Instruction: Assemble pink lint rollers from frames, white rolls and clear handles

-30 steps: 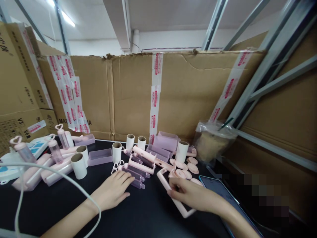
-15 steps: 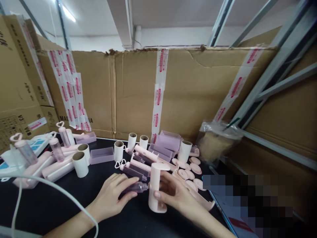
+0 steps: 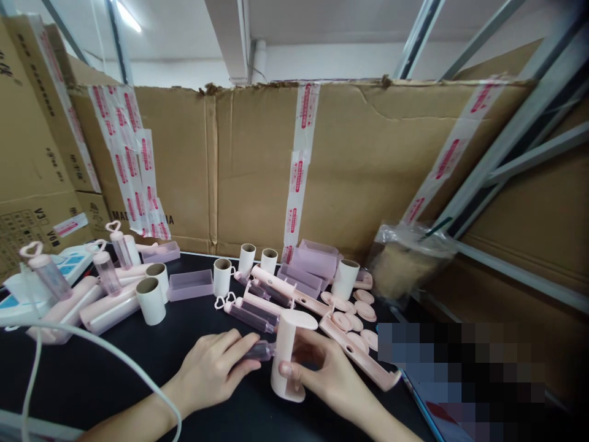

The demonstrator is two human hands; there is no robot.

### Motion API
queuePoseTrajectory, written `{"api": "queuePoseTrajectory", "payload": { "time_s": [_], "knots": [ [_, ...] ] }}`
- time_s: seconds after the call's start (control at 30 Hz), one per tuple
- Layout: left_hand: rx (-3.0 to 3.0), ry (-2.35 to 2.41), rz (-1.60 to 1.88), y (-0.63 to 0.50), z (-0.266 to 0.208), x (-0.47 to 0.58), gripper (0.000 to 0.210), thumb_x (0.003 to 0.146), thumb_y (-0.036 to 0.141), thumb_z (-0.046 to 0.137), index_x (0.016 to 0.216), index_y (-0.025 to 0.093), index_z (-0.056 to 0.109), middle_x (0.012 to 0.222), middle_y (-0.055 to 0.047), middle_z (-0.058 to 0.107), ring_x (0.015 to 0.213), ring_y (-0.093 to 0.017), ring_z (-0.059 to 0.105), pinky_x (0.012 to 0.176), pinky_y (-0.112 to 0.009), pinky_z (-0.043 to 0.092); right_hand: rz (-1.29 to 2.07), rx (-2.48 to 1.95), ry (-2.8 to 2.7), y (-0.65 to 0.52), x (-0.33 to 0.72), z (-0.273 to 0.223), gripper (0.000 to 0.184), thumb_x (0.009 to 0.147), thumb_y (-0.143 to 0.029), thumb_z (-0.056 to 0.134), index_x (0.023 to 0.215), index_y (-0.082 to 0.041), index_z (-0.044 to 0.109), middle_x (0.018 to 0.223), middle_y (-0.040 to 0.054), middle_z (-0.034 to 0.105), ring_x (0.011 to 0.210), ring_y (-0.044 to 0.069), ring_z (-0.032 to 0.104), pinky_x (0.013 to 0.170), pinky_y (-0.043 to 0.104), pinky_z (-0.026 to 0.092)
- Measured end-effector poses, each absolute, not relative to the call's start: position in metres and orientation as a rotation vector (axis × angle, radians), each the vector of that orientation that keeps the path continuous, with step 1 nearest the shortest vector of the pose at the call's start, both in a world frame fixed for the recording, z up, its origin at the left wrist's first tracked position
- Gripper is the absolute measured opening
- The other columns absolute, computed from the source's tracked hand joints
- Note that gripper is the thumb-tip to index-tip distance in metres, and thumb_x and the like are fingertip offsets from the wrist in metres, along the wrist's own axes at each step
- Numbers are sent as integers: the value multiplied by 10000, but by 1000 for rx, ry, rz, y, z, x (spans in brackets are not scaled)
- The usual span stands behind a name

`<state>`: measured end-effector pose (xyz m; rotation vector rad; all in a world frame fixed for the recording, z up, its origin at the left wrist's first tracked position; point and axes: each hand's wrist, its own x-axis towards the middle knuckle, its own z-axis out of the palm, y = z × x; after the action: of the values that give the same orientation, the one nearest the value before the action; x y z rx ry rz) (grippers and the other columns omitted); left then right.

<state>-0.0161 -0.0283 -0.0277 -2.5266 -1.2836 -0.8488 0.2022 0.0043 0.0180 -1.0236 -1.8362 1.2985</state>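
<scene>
My left hand is closed round a translucent purple plastic tube, pinched between thumb and fingers. The tube's narrow end meets the side of a pale pink half-cylinder plastic shell; whether it sits in a hole there I cannot tell. My right hand grips that shell upright from its open side, thumb at the front edge. Just behind lie similar purple tubes with pink heart-shaped handles. A long pink shell half lies beyond my right hand.
White cardboard-like rolls, lilac trays and pink discs are spread about. Assembled pink pieces lie at left beside a white cable. A bagged cup and a phone-like device are at right. Cardboard walls the back.
The tube has moved slightly right and up against the shell, and my left hand has followed it. The shell has shifted a little left and tilted.
</scene>
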Motion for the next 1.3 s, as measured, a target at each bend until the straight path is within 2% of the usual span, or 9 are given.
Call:
{"api": "queuePoseTrajectory", "payload": {
  "time_s": [0.27,0.43,0.57,0.7,0.8,0.97,1.17,1.23,1.3],
  "knots": [
    [-2640,-1379,-854,-31,-27,-16,327,933,346,380,1190,207,524,1017,-78,669,799,-190,672,681,-272,540,1124,-1035,-2055,2,206,21,301,727,-394,678,898,-148,652,905,86,699,856,257,644,818,375,503],
    [-2934,-1532,-979,-34,-10,-15,300,900,350,445,1133,213,576,827,-29,676,694,-161,646,674,-237,504,1116,-1010,-2127,0,209,30,286,738,-380,668,915,-155,659,927,79,691,854,250,644,787,344,513],
    [-2979,-1610,-1089,-34,-3,-13,304,890,374,448,1090,209,607,820,-42,668,695,-168,619,668,-240,479,1074,-1016,-2166,-1,210,31,220,757,-345,651,886,-166,662,936,72,683,880,252,634,778,325,509],
    [-3071,-1775,-1155,-33,-1,-10,316,894,408,427,961,187,643,721,-15,624,612,-136,550,585,-214,432,1023,-1007,-2212,-2,212,29,185,777,-313,626,898,-175,648,932,67,668,862,240,625,760,310,507],
    [-3247,-1958,-1136,-31,1,-10,367,900,433,406,860,149,635,579,35,500,496,-80,435,477,-174,349,975,-1016,-2258,-3,212,30,167,808,-309,581,899,-175,624,908,62,653,782,208,611,716,295,508],
    [-3606,-2268,-840,-26,2,-15,453,873,538,389,952,140,590,540,67,429,325,-34,301,303,-143,237,977,-864,-2403,-8,210,32,147,818,-319,572,814,-177,610,828,39,608,735,182,567,664,259,487],
    [-3526,-2149,-1013,-26,-1,-13,436,889,521,362,904,131,556,527,62,460,348,-30,325,327,-127,250,1112,-863,-2309,-6,209,36,166,820,-318,576,849,-166,636,871,54,635,774,195,591,677,262,496],
    [-3514,-2115,-1104,-27,-4,-11,395,857,505,453,1018,148,493,556,68,492,392,-43,380,374,-134,302,1173,-876,-2264,-4,209,36,215,805,-336,600,925,-167,657,921,60,652,826,207,604,721,278,503],
    [-3486,-2084,-1061,-30,-5,-10,453,764,460,614,1076,185,436,669,55,548,480,-65,456,444,-161,371,1219,-911,-2245,-1,209,35,337,768,-363,645,1043,-167,648,938,61,667,837,209,611,736,290,506]
  ]
}}
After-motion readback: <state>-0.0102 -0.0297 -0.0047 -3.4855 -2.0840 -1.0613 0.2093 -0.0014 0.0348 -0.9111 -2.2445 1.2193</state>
